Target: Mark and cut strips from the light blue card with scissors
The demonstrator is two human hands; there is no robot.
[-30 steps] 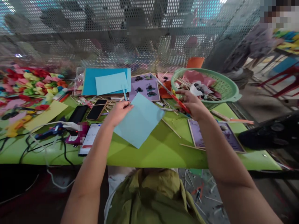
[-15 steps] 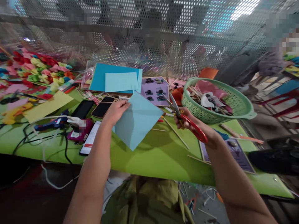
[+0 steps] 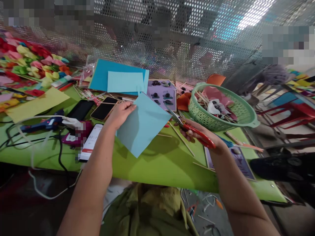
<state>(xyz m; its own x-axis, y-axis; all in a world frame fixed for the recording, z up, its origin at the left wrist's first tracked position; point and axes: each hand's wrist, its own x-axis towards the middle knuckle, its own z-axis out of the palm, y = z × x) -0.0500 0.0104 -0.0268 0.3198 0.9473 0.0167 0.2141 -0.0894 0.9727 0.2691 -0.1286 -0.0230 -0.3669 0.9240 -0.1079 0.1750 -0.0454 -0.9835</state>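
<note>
My left hand (image 3: 120,114) pinches the upper left edge of a light blue paper sheet (image 3: 145,127), which hangs above the table like a diamond, one corner pointing down. In my right hand (image 3: 195,129) is a pair of scissors with red handles (image 3: 200,135). Its blades point up and left at the sheet's right corner; whether they touch the paper I cannot tell. Behind the sheet lie a purple card with dark stones (image 3: 163,95) and a smaller light blue sheet (image 3: 125,82) on darker blue paper.
A green basket (image 3: 221,123) of scraps and sticks stands right of centre. Phones (image 3: 104,108), a glue gun (image 3: 45,125) and cables lie left on the green table (image 3: 157,173). Coloured paper pieces (image 3: 36,62) are heaped at the far left. Thin sticks (image 3: 182,139) lie near the scissors.
The scissors have moved left to the sheet's right corner, and their blades, spread apart before, look closer together. My left hand keeps hold of the paper. The whole view has shifted slightly.
</note>
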